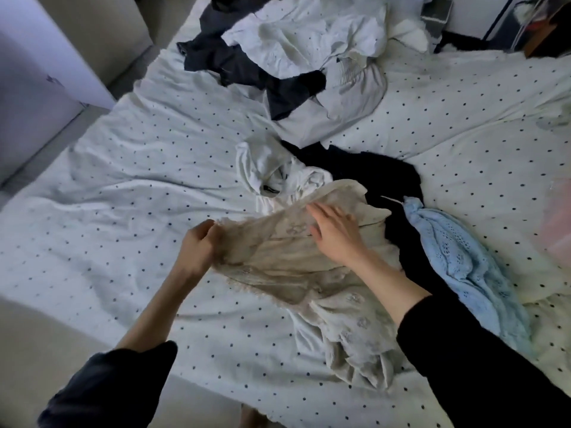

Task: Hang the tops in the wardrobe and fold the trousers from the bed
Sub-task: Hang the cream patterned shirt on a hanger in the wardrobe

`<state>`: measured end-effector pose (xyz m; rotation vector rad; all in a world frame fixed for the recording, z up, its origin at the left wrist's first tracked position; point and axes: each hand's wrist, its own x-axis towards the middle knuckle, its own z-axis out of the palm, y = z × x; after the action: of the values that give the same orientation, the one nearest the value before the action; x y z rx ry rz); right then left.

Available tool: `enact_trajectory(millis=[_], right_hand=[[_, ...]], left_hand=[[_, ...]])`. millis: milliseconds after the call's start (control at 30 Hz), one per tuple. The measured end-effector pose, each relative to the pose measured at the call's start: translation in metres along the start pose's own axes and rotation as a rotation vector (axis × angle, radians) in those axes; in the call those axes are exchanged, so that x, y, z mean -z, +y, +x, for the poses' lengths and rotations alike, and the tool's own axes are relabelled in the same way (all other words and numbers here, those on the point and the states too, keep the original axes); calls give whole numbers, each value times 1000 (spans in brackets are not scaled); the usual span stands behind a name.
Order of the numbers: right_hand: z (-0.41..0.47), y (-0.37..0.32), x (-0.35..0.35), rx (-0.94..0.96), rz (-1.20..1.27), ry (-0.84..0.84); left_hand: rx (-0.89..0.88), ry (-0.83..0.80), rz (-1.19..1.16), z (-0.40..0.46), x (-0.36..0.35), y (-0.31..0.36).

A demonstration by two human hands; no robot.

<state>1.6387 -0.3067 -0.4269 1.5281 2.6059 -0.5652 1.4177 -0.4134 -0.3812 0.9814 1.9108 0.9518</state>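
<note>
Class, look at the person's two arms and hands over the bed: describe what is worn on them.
Both arms wear dark, near-black long sleeves, pushed up so the forearms are bare. The left hand and right hand are bare: no gloves, and no rings or watch visible.

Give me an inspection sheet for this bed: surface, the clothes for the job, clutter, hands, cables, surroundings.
Surface: rumpled white bedsheet with dark dots.
Job's things: cream embroidered garment spread in front; light blue knitted garment to its right; black garment and white garment behind it; mixed pile of white and dark clothes at the far side.
Clutter: pinkish item at right edge, unclear.
Hands: left hand grips the cream garment's edge; right hand rests flat on it.
Cables: nothing seen.
Surroundings: pale wall panel at left.
</note>
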Motion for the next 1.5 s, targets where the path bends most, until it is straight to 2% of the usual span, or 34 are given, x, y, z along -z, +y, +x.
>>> enact_trajectory(millis=[67, 167, 233, 300, 400, 533, 667, 767, 867, 1000, 1100, 1200, 1267, 1367, 1500], right_hand=[[13, -24, -5, 134, -21, 55], [38, -64, -7, 358, -75, -13], [48, -83, -8, 447, -84, -32], [55, -99, -7, 497, -38, 37], [60, -112, 4, 458, 34, 93], [61, -113, 29, 357, 33, 255], [58, -100, 53, 219, 57, 381], [54, -90, 61, 144, 51, 408], [51, -83, 61, 149, 61, 392], [40, -72, 66, 182, 100, 404], [28, -54, 70, 226, 9, 467], [13, -38, 73, 277, -273, 255], [4, -39, 77, 311, -335, 174], [-8, -62, 103, 363, -267, 290], [-18, -107, 153, 489, -199, 510]], left_hand=[[14, -37, -10, 4, 9, -17], [11, -120, -33, 10, 24, -28], [5, -142, -88, 15, 34, -30], [17, -117, -136, 21, 47, -34], [27, -66, -153, 26, 58, -43], [98, -25, -121, 24, 44, -52], [206, -85, -79, 15, 0, -58], [203, -85, -54, 9, -40, -57], [200, 7, -16, 9, -68, -51], [225, 120, 151, 4, -86, -47], [193, 233, 77, 1, -77, -41], [160, 314, -58, 2, -47, -22], [111, 312, -189, 1, -24, -2], [-58, 275, -290, -8, 15, 42], [-241, 284, -202, -33, 73, 99]])
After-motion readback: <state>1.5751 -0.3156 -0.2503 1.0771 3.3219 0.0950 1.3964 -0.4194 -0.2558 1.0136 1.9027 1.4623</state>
